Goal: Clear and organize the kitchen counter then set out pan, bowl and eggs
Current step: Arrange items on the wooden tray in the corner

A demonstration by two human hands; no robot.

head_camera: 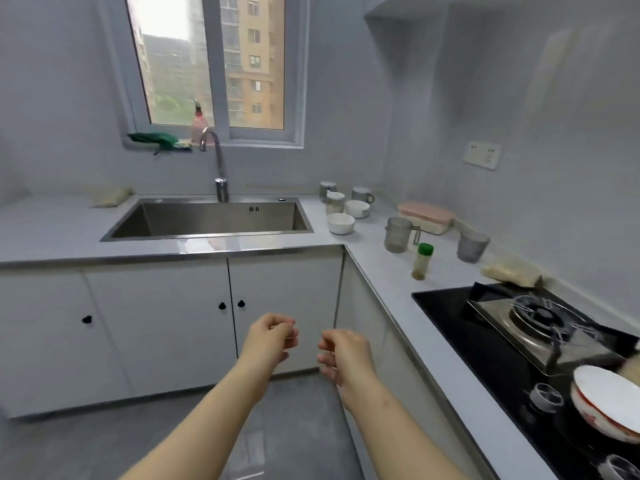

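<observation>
Our left hand (273, 336) and right hand (341, 355) hang side by side but apart in front of the cupboard doors, below the front edge of the worktop (381, 271). The fingers of both are loosely curled and hold nothing.

Two white bowls (341, 223) stand near the worktop's inner back corner, just right of the sink (207, 220). They are packed close among cups (362, 195). We see no pan and no eggs, so those must come from somewhere out of view.

The risks, as we judge them:

- **The cluster:** If we lift a bowl out carelessly, our knuckles may knock a neighbouring cup over or into the sink.
- **The bottle (422, 261):** It is tall, slim and green-capped, and it stands alone on the right-hand run, nearer the front edge than the rest. A forearm reaching past it for the glasses (397, 234) or the pink box (426, 216) could tip it off the edge.
- **The glasses:** They are clear and hard to read against the grey top, so we could misjudge a grip and let one slip.
- **The dish (606, 403):** It sits on the hob (485, 327) at the near right and looks tilted, though the wide lens may exaggerate that. If we bring a pan in before moving the dish, the two may clash.
</observation>
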